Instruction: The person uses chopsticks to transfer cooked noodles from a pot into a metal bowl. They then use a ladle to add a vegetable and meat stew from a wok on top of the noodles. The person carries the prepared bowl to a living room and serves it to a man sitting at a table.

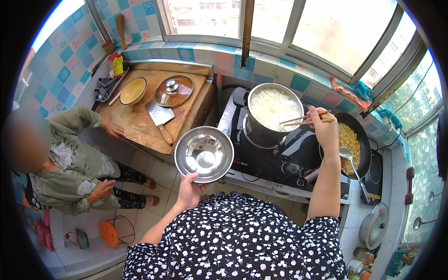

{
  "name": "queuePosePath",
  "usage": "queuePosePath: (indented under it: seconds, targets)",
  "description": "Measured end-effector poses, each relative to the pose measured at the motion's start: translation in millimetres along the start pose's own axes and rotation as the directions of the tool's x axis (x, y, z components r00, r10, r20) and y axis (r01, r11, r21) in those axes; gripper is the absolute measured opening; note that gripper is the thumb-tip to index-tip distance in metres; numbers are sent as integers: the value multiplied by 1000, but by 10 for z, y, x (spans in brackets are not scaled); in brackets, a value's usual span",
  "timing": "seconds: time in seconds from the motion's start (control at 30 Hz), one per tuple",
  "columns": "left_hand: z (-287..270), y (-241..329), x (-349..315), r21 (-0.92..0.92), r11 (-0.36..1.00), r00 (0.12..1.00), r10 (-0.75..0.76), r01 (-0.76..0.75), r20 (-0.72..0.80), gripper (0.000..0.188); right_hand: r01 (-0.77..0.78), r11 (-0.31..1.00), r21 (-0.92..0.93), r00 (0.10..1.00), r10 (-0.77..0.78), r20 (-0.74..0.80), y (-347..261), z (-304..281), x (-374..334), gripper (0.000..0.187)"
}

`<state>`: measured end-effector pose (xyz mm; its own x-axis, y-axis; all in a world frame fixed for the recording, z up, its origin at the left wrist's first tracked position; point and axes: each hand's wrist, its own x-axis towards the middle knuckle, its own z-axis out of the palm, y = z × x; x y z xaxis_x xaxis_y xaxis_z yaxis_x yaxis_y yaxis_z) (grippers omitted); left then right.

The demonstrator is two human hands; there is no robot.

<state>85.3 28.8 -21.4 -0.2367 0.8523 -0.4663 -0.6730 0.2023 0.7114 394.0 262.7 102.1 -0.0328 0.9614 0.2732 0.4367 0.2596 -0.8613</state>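
My left hand grips the near rim of a steel bowl, which shows no food inside and is held in front of the stove's left side. In my right hand is a pair of wooden chopsticks, their tips over or in the right part of the pot. That steel pot stands on the back burner and holds pale noodles in cloudy liquid. To the right of my right hand sits a dark wok with yellow chopped food and a metal spoon resting in it.
Left of the stove, a wooden board carries a cleaver, a glass lid and a yellow bowl. Another person stands there, one hand at the board's edge. A large lid leans at the lower right.
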Motion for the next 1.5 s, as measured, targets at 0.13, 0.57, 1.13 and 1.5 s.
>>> queuePosePath:
  seconds: [0.13,0.57,1.13,1.5]
  targets:
    - [-15,12,-4,-18,1000,1000,16,-16,-2,44,15,994,110,998,-8,-66,-199,-72,89,31]
    - [-14,-2,0,-13,1000,1000,13,-13,-2,44,312,903,-296,949,-309,57,400,772,224,19]
    - [-24,-34,9,11,1000,1000,16,-16,-4,46,184,923,-339,962,-240,-133,-59,188,91,25]
    - [-69,-51,15,-3,1000,1000,23,-23,-2,46,-95,982,165,989,112,-99,549,710,433,33]
